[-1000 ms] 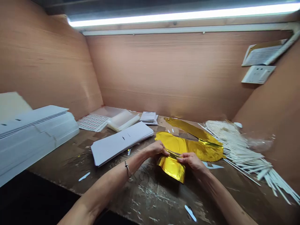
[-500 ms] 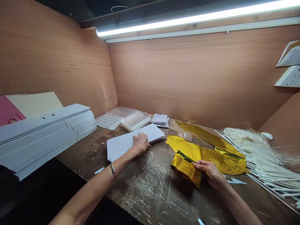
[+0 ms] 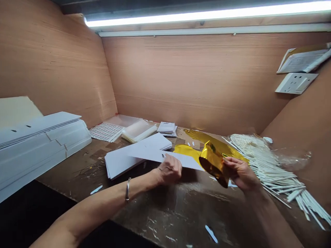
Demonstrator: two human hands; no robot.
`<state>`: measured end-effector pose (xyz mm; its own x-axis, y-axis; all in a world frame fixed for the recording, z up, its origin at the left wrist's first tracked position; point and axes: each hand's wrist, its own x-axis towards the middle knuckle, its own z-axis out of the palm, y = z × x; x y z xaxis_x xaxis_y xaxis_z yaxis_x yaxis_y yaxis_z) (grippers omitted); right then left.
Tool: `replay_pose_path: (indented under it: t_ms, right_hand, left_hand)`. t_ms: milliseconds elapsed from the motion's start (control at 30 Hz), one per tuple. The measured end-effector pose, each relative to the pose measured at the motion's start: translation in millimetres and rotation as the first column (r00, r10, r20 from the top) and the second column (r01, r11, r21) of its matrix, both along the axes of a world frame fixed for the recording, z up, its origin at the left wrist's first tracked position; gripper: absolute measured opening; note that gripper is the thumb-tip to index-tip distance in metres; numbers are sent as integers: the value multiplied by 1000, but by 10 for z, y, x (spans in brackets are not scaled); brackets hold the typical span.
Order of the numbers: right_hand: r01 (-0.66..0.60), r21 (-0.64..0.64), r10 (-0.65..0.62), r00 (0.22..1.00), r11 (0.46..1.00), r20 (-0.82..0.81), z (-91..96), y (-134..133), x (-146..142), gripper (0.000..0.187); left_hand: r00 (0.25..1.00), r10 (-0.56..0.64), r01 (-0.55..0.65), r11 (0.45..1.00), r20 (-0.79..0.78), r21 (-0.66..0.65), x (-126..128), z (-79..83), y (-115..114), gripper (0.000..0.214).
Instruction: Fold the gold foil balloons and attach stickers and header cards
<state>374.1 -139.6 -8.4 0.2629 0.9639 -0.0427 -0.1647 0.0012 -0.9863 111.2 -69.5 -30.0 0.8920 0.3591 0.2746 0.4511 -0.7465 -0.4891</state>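
**What is the head camera showing?**
A person is standing at a wooden counter (image 3: 178, 210) under a strip light (image 3: 207, 15), handling a crumpled gold foil piece (image 3: 213, 162) and a long white card strip (image 3: 165, 159).

**Where is the foil?**
It is lifting clear of the counter, gathered in the right hand (image 3: 240, 174), just beside the end of the strip. A flat gold foil sheet (image 3: 190, 150) is lying behind it on the counter.

**How is it handling?**
It looks very light and soft, creasing easily and probably slipping on its shiny face. A pinch at the gathered edge seems safest, as pressing the broad face would crumple it. The strip looks stiffer and is better held flat along its length.

**And the hands?**
The right hand is curling nearly shut, its fingers closing on the foil, with the wrist raised. The left hand (image 3: 169, 169) is lying palm down over the strip with its fingers bent. Whether it is gripping or only pressing, I cannot tell. That forearm, wearing a metal bangle (image 3: 127, 189), is reaching in from the lower left.

**What is nearby?**
A white card stack (image 3: 134, 156) is sitting just behind the left hand, and a bundle of white sticks (image 3: 269, 168) is lying to the right.
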Motion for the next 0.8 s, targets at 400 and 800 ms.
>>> replay_pose_path:
  t_ms: [400, 800]
  right_hand:
    - [63, -425, -25, 995, 903, 93, -662, 0, 16, 25]
    - [81, -328, -16, 980, 941, 196, -700, 5, 62, 29]
  left_hand:
    - [840, -84, 83, 996, 536, 25, 293, -433, -136, 23]
    - [-407, 822, 789, 537, 399, -300, 388, -146, 295, 56]
